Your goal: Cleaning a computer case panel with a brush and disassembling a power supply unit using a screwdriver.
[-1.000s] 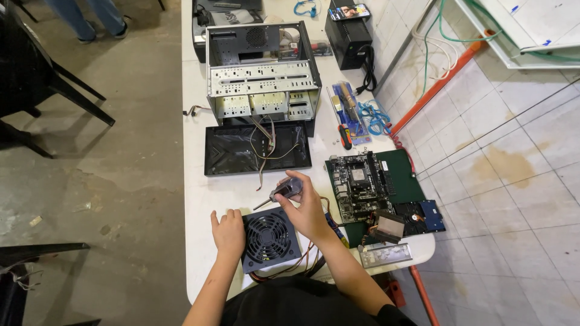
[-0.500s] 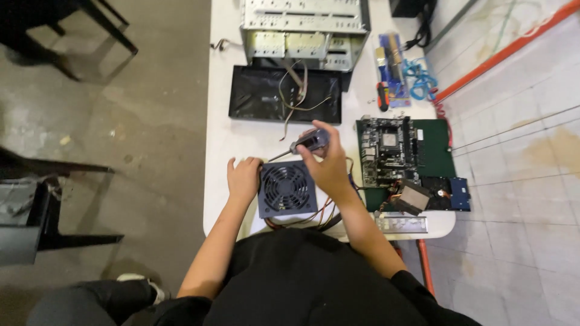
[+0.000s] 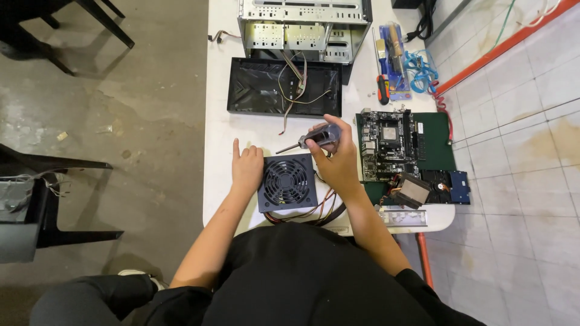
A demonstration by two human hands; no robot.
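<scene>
A black power supply box [image 3: 287, 182] with a round fan grille lies on the white table [image 3: 217, 127] just in front of me, coloured wires trailing from its near side. My left hand [image 3: 246, 166] rests flat against its left edge, fingers together. My right hand [image 3: 334, 158] is above its upper right corner and grips a grey-handled screwdriver [image 3: 314, 139], whose thin shaft points left and slightly down over the table.
A black case panel [image 3: 254, 90] with loose wires lies behind the power supply, an open metal computer case [image 3: 302, 24] beyond it. A motherboard [image 3: 388, 143] on a green mat, a heatsink [image 3: 412, 189], a metal backplate [image 3: 403, 216] and a red-handled screwdriver [image 3: 383, 89] lie right. Dark chairs stand left.
The view has shifted nearer and lower. My right hand with the screwdriver stays above the power supply's corner; my left hand stays at its left edge.
</scene>
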